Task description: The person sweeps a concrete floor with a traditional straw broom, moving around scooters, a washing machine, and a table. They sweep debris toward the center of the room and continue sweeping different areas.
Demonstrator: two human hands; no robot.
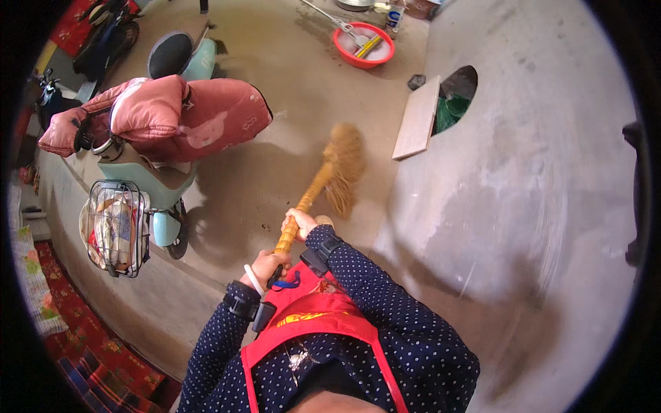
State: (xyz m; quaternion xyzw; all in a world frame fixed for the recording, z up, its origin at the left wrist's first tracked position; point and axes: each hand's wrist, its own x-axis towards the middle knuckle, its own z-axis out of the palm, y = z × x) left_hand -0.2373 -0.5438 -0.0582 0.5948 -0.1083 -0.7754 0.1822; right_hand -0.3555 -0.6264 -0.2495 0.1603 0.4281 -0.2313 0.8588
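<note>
A straw broom [315,188] slants away from me, its tan bristles spread over the concrete floor in the middle of the head view. My left hand [267,267] is closed round the upper end of its yellow handle, close to the red apron [310,311]. Farther down the handle, my right hand [300,224] grips it too. Beside my left hand hangs a dark blue loop. Bristles look slightly blurred, and whether they press on the floor I cannot tell.
At left stands a pale green scooter [155,182] with a pink quilted cover and a wire basket [113,230]. A red basin [365,63] holding a mop head sits at the far side. A board [417,120] leans by a wall opening at right.
</note>
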